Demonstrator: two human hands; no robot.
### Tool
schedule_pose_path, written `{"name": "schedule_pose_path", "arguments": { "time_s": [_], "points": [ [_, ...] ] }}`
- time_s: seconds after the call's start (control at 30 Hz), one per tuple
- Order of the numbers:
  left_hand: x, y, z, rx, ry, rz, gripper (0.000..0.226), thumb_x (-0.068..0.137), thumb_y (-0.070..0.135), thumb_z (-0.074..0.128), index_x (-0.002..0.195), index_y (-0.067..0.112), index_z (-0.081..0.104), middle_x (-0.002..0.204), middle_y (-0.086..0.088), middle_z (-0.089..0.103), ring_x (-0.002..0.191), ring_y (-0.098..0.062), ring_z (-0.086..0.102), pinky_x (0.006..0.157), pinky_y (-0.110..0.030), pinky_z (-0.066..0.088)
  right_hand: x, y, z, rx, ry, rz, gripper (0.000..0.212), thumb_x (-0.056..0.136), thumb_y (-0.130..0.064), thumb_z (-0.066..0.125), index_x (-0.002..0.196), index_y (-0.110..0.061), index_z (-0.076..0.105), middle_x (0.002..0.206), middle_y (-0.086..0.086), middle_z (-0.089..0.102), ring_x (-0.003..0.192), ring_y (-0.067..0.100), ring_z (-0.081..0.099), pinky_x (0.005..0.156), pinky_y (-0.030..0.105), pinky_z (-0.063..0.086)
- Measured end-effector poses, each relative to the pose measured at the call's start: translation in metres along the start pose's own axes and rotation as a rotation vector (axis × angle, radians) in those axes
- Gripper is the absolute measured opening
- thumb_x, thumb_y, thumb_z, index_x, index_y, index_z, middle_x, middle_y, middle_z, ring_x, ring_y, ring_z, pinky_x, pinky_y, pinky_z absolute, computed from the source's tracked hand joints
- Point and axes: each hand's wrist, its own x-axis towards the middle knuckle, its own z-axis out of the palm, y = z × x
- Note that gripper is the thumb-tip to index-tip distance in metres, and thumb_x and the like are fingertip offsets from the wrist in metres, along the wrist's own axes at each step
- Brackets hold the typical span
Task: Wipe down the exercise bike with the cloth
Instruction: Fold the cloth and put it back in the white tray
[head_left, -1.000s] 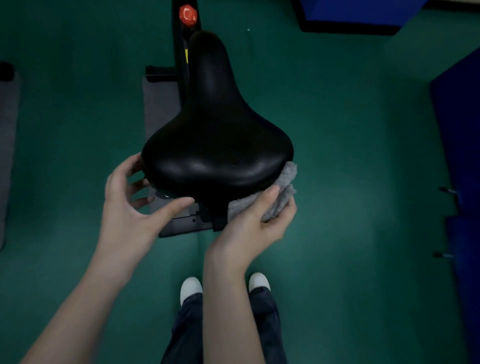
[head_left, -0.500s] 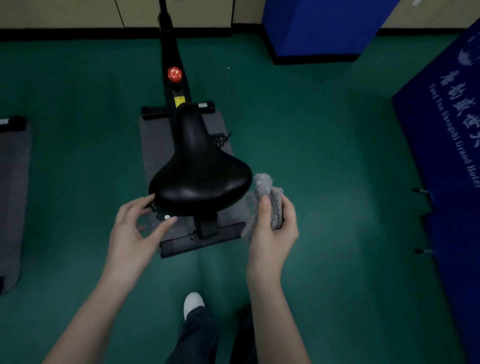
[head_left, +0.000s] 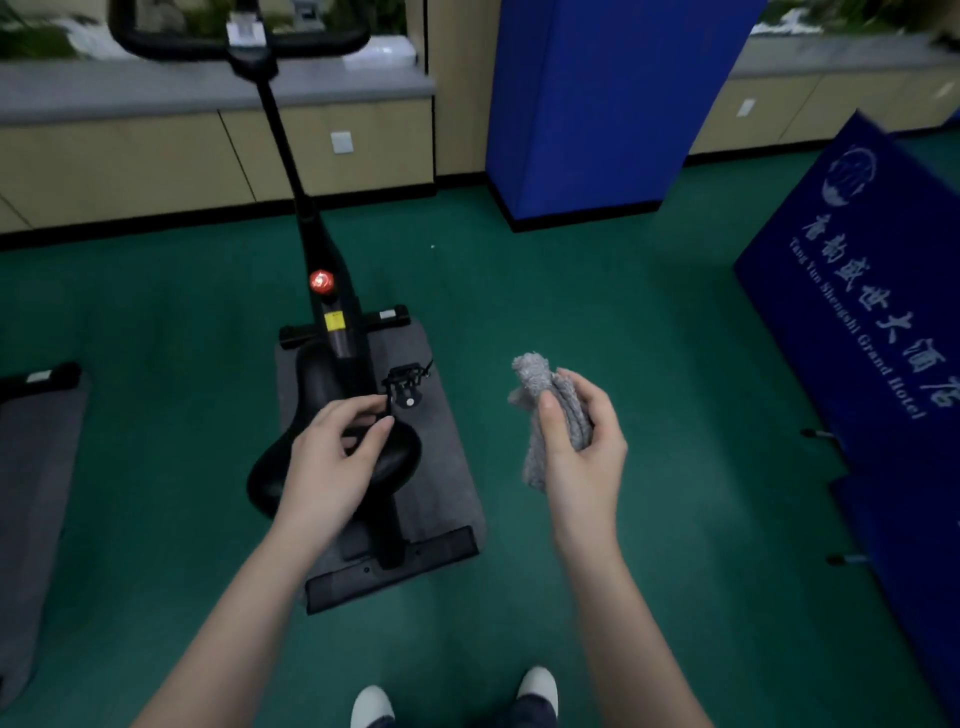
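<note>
The blue banner (head_left: 810, 291) reads "Tang Yun Shengshi Grand Hotel" beneath white Chinese characters.

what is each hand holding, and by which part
Right hand grips the bunched grey cloth around its middle; left hand holds nothing, hovering over the saddle.

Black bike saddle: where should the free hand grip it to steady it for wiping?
Likely best: grip the black padded saddle at its wide rear edge, coming from the near left with the left hand, which hangs over it, empty. The narrow nose points away, so the broad rounded rear is nearest. The right hand holds the grey towelling cloth.
</note>
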Motion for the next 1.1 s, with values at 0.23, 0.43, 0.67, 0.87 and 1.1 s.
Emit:
{"name": "schedule_pose_path", "arguments": {
  "time_s": [0.23, 0.43, 0.67, 0.87, 1.1],
  "points": [
    [0.011, 0.074, 0.083, -0.026, -0.015, 0.053, 0.019, 0.09, 0.017, 0.063, 0.108, 0.021, 0.068, 0.108, 0.007, 0.064, 0.094, -0.005, 0.061, 0.083, -0.019, 0.047, 0.071, -0.029, -0.067, 0.003, -0.065, -0.063, 0.017, 0.091, -0.012, 0.063, 0.103, -0.023, 0.064, 0.105, -0.012, 0.066, 0.095, -0.007, 0.061, 0.079, 0.004, 0.042],
    [0.009, 0.127, 0.14, -0.015, -0.03, 0.102, 0.022, 0.093, 0.022, 0.059, 0.113, 0.018, 0.068, 0.111, 0.009, 0.064, 0.099, -0.004, 0.061, 0.09, -0.021, 0.047, 0.113, -0.045, -0.114, -0.006, -0.121, -0.094, 0.014, 0.092, -0.013, 0.062, 0.105, -0.017, 0.064, 0.104, -0.009, 0.067, 0.094, -0.003, 0.061, 0.081, 0.008, 0.044],
    [0.01, 0.163, 0.188, -0.118, -0.102, 0.079, 0.016, 0.095, 0.02, 0.055, 0.102, 0.023, 0.068, 0.105, 0.007, 0.068, 0.106, -0.008, 0.061, 0.098, -0.026, 0.044, 0.14, -0.05, -0.133, 0.012, -0.15, -0.078, 0.015, 0.093, -0.015, 0.06, 0.107, -0.015, 0.065, 0.104, -0.007, 0.068, 0.096, 0.0, 0.062, 0.083, 0.011, 0.045],
    [0.038, 0.183, 0.219, -0.306, -0.217, 0.043, 0.018, 0.097, 0.026, 0.05, 0.096, 0.026, 0.068, 0.096, 0.01, 0.072, 0.095, -0.005, 0.066, 0.092, -0.032, 0.049, 0.173, -0.049, -0.119, 0.019, -0.216, -0.113, 0.019, 0.092, -0.01, 0.061, 0.098, -0.028, 0.063, 0.1, -0.017, 0.068, 0.096, -0.005, 0.062, 0.083, 0.01, 0.044],
    [0.114, 0.199, 0.236, -0.6, -0.227, -0.04, 0.022, 0.098, 0.02, 0.048, 0.095, 0.016, 0.069, 0.091, 0.001, 0.074, 0.088, -0.012, 0.069, 0.074, -0.022, 0.053, 0.237, -0.045, -0.071, 0.019, -0.259, -0.099, 0.021, 0.092, -0.008, 0.058, 0.1, -0.027, 0.064, 0.106, -0.013, 0.068, 0.104, 0.0, 0.062, 0.091, 0.02, 0.046]
  ]
}}
